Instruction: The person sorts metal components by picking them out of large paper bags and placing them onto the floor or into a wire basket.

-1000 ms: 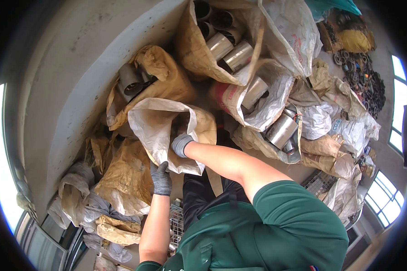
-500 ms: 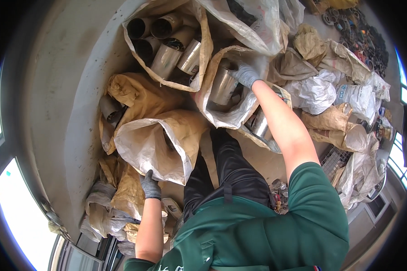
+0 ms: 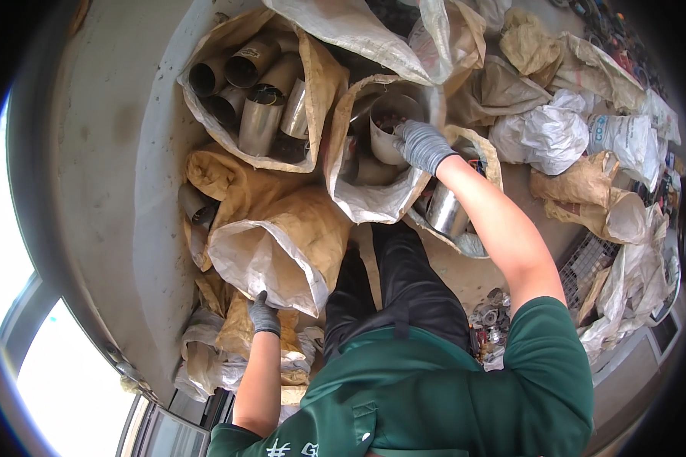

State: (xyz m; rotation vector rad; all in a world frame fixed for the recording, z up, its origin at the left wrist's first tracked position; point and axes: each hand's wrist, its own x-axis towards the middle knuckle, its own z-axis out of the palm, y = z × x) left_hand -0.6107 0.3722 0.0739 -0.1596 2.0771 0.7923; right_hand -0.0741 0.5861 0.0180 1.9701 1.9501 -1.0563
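Gripping: right hand (image 3: 421,145) closed on metal tube (image 3: 389,126) in open sack (image 3: 373,199)
Left hand (image 3: 264,314): pinching tan sack (image 3: 282,244) edge
Left: tube not yet out, more tubes (image 3: 255,91) bagged

Access from above is limited to the open sack mouths. The middle sack (image 3: 373,194) mouth is partly taken up by the right hand (image 3: 421,145) on a steel tube (image 3: 389,126); little room remains beside it. The left sack (image 3: 316,84) is packed with tubes (image 3: 259,114), mouth unobstructed. A tan sack (image 3: 282,244) lies folded shut below, its lower edge pinched by the left hand (image 3: 264,316). Crumpled bags (image 3: 545,137) crowd the right side. Bare concrete floor (image 3: 107,167) on the left offers free passage.
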